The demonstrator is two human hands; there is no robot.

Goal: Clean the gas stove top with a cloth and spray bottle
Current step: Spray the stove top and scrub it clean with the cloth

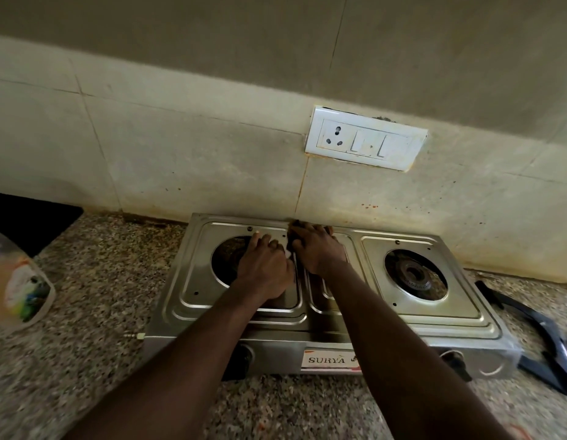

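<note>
Gas stove (434,315): stainless steel, two-burner, on the speckled granite countertop (85,344), back edge against the tiled wall (180,160). Front panel label (329,359) reads "SURYA".

Cloth (296,224): dark and bunched, at the middle of the stove top's back edge, between the two burner wells. Only a small part shows past the fingers.

Right hand (317,250): palm down on the cloth, fingers bent over it toward the back edge, holding it pressed to the steel.

Left hand (264,266): just beside the right, resting on the right rim of the left burner opening (226,262). Forefinger reaches toward the back and the other fingers are bent. Cannot tell whether it grips anything or only rests.

Right burner (415,276): bare in its well, no pan support on it.

Black pan support (545,338): on the countertop off the stove's right end, near the countertop's right edge.

Plastic bottle (22,281): at the countertop's left edge, blurred, coloured label, top cut off by the frame. Cannot tell what kind it is.

Switch plate (366,139): white, on the wall above the stove.
</note>
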